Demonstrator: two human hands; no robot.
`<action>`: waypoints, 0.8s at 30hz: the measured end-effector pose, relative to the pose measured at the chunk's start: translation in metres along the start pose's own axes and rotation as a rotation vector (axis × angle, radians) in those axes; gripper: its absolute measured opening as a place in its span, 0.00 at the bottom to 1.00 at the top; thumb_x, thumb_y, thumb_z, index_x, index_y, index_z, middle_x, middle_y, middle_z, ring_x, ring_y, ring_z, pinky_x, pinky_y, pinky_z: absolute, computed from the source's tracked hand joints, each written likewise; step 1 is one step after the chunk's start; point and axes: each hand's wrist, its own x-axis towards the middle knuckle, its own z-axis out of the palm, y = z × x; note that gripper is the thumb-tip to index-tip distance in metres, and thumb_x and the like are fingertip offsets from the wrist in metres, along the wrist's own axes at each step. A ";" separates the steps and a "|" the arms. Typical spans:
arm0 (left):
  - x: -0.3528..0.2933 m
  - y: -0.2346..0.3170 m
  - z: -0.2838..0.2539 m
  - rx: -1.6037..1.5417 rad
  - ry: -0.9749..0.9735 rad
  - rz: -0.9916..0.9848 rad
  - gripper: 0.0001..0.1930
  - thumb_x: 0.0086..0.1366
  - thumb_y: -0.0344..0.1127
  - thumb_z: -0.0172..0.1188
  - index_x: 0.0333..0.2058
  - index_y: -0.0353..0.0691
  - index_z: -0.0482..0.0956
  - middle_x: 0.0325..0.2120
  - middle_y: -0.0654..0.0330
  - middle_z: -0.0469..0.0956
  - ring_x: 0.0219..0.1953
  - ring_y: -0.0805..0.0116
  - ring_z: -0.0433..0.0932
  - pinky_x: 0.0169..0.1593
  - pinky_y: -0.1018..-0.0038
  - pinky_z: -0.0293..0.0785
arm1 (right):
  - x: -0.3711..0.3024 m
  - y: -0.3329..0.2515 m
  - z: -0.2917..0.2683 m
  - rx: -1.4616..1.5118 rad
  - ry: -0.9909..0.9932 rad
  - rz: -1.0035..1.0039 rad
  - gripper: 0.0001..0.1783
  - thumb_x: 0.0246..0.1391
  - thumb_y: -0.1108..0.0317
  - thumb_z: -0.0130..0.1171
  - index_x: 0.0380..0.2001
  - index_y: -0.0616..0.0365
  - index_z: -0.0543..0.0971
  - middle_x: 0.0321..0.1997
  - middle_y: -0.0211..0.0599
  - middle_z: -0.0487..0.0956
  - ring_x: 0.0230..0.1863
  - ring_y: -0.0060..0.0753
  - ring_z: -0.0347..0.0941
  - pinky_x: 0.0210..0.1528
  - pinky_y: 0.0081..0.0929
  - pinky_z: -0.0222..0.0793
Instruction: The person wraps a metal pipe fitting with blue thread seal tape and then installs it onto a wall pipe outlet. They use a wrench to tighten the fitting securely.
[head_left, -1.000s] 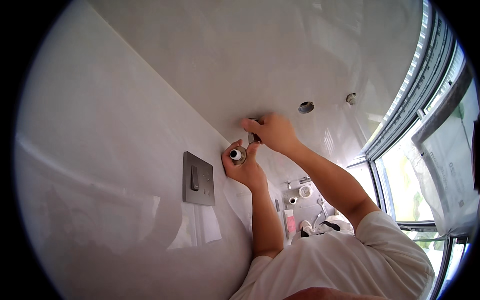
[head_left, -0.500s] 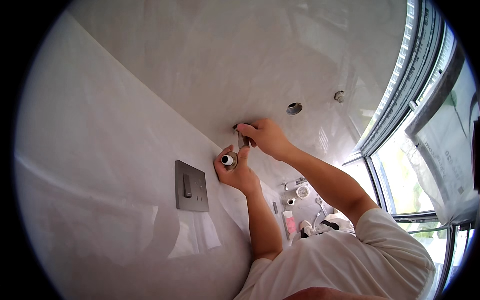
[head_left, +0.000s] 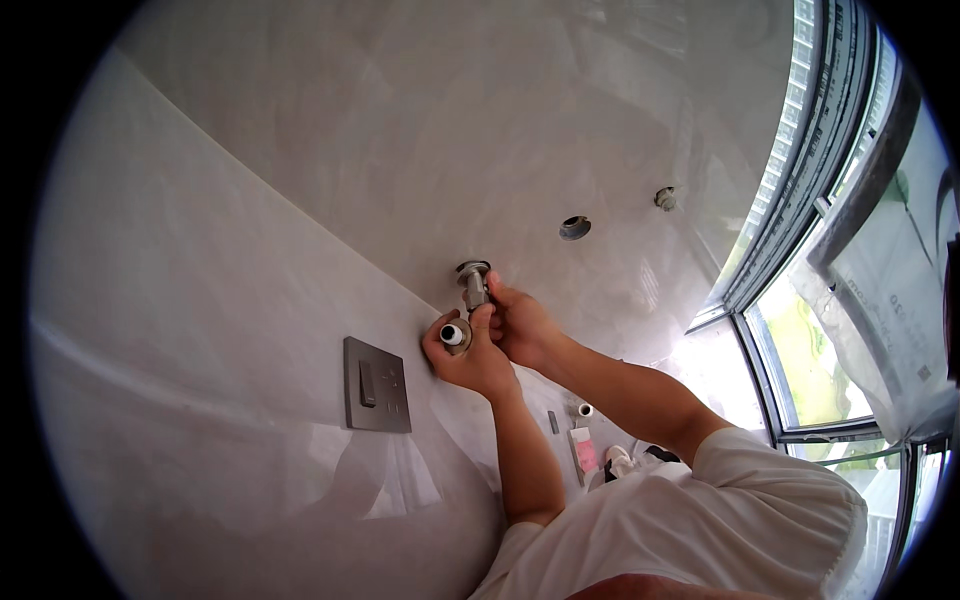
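A metal angle valve (head_left: 477, 288) stands out from the wall near the corner, its round cover plate (head_left: 472, 268) at the wall opening. My right hand (head_left: 526, 328) is closed round the valve's outer end, with the thumb along its side. Just below, my left hand (head_left: 476, 368) curls round a metal pipe fitting (head_left: 456, 337) that has a round collar and a white-wrapped open end. The left thumb reaches up to the valve's lower end. My fingers hide part of both metal pieces.
A dark switch-and-socket plate (head_left: 377, 385) is on the left wall. Farther right along the facing wall are a round hole (head_left: 574, 228) and a small pipe outlet (head_left: 666, 198). A window frame (head_left: 760, 370) borders the right side. Below lie a pink-and-white box (head_left: 584, 452) and a small round fitting (head_left: 585, 410).
My right hand has come down from the wall opening to the valve's outer end, uncovering the valve body and cover plate. My left hand keeps hold of the pipe fitting. The view has shifted slightly.
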 end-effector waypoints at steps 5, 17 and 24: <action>-0.012 0.014 -0.008 0.217 -0.029 0.136 0.18 0.60 0.20 0.71 0.46 0.30 0.73 0.41 0.54 0.79 0.35 0.66 0.82 0.40 0.71 0.82 | 0.012 0.008 -0.017 0.036 -0.132 0.033 0.34 0.74 0.34 0.45 0.54 0.55 0.77 0.36 0.25 0.75 0.34 0.22 0.64 0.39 0.24 0.66; -0.143 0.009 -0.045 0.845 -0.678 0.078 0.29 0.58 0.20 0.58 0.60 0.38 0.69 0.54 0.48 0.70 0.63 0.42 0.65 0.63 0.53 0.66 | -0.128 -0.017 -0.098 -0.172 0.084 0.347 0.24 0.72 0.47 0.56 0.55 0.56 0.75 0.53 0.40 0.79 0.60 0.39 0.74 0.66 0.39 0.69; -0.049 0.035 -0.037 -0.077 -0.323 -0.615 0.34 0.75 0.63 0.56 0.58 0.34 0.75 0.48 0.54 0.79 0.52 0.59 0.78 0.53 0.61 0.74 | -0.189 -0.095 -0.140 -0.324 0.310 0.256 0.20 0.70 0.52 0.58 0.50 0.59 0.75 0.48 0.47 0.81 0.52 0.49 0.82 0.57 0.48 0.79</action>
